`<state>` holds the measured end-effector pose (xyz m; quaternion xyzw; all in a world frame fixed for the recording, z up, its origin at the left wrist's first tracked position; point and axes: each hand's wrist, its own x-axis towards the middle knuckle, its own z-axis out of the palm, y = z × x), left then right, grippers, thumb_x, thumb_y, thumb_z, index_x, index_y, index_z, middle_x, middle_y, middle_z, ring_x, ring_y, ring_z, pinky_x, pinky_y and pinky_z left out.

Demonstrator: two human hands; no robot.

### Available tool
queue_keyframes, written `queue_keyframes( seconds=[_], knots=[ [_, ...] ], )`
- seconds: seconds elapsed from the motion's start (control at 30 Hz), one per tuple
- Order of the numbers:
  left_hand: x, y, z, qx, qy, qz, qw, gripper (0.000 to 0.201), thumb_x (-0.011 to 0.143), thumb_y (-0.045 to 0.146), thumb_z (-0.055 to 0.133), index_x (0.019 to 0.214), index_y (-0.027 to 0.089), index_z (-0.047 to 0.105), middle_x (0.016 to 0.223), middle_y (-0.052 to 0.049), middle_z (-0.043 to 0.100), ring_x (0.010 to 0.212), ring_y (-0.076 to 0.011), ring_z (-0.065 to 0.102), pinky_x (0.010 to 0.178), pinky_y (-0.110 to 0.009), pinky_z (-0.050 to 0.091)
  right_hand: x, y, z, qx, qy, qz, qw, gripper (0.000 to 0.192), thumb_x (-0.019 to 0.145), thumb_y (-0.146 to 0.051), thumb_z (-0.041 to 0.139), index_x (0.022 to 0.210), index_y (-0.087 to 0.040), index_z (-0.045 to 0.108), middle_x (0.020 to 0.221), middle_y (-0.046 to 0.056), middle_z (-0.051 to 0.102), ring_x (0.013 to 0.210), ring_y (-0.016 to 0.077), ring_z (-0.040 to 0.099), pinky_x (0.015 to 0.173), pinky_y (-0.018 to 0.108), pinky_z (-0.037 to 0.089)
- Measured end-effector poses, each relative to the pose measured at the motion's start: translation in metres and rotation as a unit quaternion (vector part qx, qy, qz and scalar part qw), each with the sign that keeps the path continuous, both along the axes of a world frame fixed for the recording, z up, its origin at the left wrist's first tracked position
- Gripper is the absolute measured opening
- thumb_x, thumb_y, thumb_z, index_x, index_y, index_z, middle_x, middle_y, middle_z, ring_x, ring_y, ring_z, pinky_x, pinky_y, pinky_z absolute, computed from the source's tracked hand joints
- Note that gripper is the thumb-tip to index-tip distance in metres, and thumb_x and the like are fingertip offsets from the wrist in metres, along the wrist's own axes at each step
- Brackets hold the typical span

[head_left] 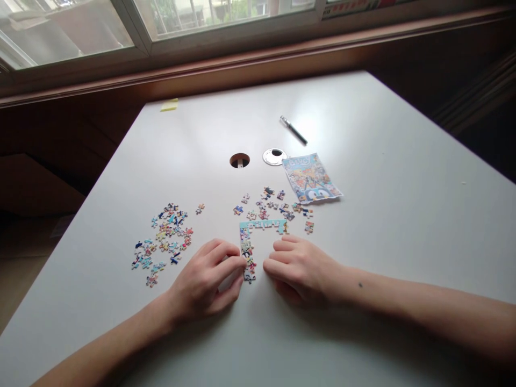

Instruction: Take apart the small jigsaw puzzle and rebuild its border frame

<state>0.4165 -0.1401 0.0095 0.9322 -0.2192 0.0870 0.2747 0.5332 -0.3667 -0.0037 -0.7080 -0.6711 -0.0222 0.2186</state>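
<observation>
A partly joined jigsaw puzzle (pixel 246 242) lies on the white table, with a top row and a left column forming a corner. My left hand (pixel 212 274) is at the outer side of the left column, its thumb and index finger closed against the lower pieces. Inside the corner, my right hand (pixel 300 266) rests on the table with its fingers curled in. Whatever those fingers may hold is hidden. Loose jigsaw pieces (pixel 264 207) are scattered just above the top row, and a larger pile of pieces (pixel 171 231) spreads out left of my left hand.
A small picture sheet (pixel 312 178) lies beyond my right hand, with a pen (pixel 294 130) behind it. A round cable hole (pixel 239 160) opens in the table beside a metal ring cover (pixel 274 157). Yellow tape (pixel 169 105) sticks near the far left corner, below the window.
</observation>
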Motion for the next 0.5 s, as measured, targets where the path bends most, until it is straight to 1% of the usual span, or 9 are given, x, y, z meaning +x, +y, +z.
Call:
queue_keyframes(
  seconds=[0.13,0.5],
  knots=[
    [-0.0011,0.0012,-0.0015,-0.002,0.009,-0.002,1.000,0.026,0.086,0.009,0.061,0.110,0.018,0.060,0.102,-0.009,0.060,0.097,-0.0211,0.053,0.087,-0.036,0.050,0.0005,0.0003,0.0007,-0.006,0.000,0.003,1.000,0.012,0.077,-0.014,0.052,0.075,-0.021,0.043,0.066,-0.001,0.055,0.065,0.0162,0.034,0.064,0.030,0.025],
    [-0.0002,0.0005,0.0015,-0.003,0.000,-0.001,1.000,0.024,0.085,0.009,0.061,0.108,0.017,0.060,0.100,-0.008,0.061,0.095,-0.0205,0.054,0.085,-0.035,0.050,0.0006,-0.0003,-0.0004,-0.004,-0.003,0.002,1.000,0.011,0.078,-0.014,0.051,0.076,-0.021,0.043,0.065,-0.001,0.055,0.065,0.0164,0.034,0.064,0.031,0.025]
  ],
)
